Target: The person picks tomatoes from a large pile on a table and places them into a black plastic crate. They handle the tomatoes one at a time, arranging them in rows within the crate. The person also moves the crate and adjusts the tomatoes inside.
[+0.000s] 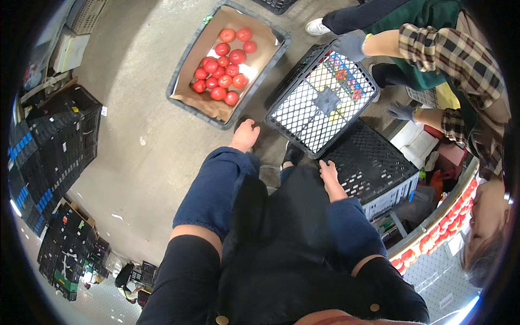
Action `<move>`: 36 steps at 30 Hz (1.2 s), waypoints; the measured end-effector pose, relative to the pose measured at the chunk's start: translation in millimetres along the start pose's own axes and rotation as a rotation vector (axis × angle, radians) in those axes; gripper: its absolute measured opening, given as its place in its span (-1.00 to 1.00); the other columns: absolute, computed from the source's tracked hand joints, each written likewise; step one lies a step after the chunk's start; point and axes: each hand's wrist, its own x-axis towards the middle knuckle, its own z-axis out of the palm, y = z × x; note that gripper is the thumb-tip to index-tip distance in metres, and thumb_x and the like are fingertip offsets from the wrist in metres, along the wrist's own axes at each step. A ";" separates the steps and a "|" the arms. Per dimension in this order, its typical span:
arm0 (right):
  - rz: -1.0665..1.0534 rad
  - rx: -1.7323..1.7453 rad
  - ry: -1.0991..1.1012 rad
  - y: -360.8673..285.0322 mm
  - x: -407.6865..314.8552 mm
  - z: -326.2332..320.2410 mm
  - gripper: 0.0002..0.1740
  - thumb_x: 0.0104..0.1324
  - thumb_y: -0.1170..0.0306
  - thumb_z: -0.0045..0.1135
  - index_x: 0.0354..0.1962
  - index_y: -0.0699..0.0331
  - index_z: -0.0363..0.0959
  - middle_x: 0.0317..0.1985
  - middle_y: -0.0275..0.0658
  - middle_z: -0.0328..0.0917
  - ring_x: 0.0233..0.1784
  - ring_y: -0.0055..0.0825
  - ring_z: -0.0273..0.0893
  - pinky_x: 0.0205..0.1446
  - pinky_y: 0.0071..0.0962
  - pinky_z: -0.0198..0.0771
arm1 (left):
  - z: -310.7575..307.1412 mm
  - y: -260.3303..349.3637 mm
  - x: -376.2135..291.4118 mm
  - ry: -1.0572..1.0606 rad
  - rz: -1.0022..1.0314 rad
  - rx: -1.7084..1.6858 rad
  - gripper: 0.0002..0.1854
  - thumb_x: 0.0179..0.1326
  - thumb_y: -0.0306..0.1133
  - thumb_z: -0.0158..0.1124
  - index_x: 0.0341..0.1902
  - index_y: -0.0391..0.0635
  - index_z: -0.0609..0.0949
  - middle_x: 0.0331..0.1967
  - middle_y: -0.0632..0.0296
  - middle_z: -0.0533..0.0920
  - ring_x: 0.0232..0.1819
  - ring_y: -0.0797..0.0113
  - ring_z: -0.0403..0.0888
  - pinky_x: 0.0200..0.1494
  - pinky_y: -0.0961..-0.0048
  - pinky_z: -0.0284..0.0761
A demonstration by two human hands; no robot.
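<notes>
My left hand (pixel 245 135) hangs by the near edge of a grey plastic crate (pixel 181 74), holding nothing, with fingers loosely apart. Brown paper (pixel 187 105) lines that crate, and several red tomatoes (pixel 224 72) lie inside. On the right, my right hand (pixel 330 174) is beside the left edge of an upside-down-looking black crate (pixel 365 154); whether it touches is unclear. Its fingers are apart and nothing shows in them. Just beyond is a black lattice crate (pixel 326 100), with white and coloured printed material showing through its mesh.
A co-worker's grey-gloved hand (pixel 349 45) rests on the lattice crate's far corner; the other gloved hand (pixel 400 110) hangs apart. Stacked black crates (pixel 53 138) line the left side. At right, a display edge holds red produce (pixel 436 231). Concrete floor (pixel 134 162) lies between.
</notes>
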 end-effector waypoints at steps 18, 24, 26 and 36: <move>0.127 0.282 0.071 33.1 141.9 55.4 -0.40 0.31 0.08 0.01 0.17 0.30 0.30 -0.08 -0.15 0.52 -0.15 -0.38 0.50 -0.23 -0.31 0.46 | 72.2 -2.9 107.0 0.071 0.132 0.119 -0.47 0.36 0.01 0.10 -0.01 -0.34 0.51 -0.04 -0.29 0.59 0.06 -0.24 0.53 0.15 0.05 0.43; 0.044 0.244 0.209 30.6 83.8 44.4 -0.44 0.33 0.09 -0.06 0.00 0.49 0.35 -0.15 0.11 0.43 -0.15 -0.06 0.36 -0.06 -0.19 0.27 | 2.1 43.3 53.3 0.079 0.212 0.103 -0.51 0.34 0.00 0.16 -0.17 -0.31 0.49 -0.21 -0.27 0.60 -0.05 -0.28 0.54 -0.01 0.01 0.45; -0.045 0.307 0.248 27.7 44.1 31.8 -0.57 0.32 0.17 0.00 -0.11 0.41 0.37 -0.40 -0.12 0.44 -0.48 -0.36 0.39 -0.38 -0.32 0.34 | -28.7 65.6 18.3 0.105 0.248 0.107 -0.52 0.34 0.00 0.18 -0.24 -0.29 0.46 -0.28 -0.26 0.59 -0.12 -0.30 0.55 -0.09 0.00 0.45; -0.288 0.679 -0.029 2.9 -209.5 -131.5 -0.62 0.40 0.19 0.17 -0.24 0.37 0.32 -0.38 -0.28 0.48 -0.35 -0.59 0.42 -0.30 -0.45 0.36 | -159.0 232.1 -226.2 0.231 0.505 0.173 -0.66 0.36 -0.24 0.20 -0.35 -0.28 0.40 -0.50 -0.11 0.51 -0.44 -0.08 0.46 -0.30 0.17 0.42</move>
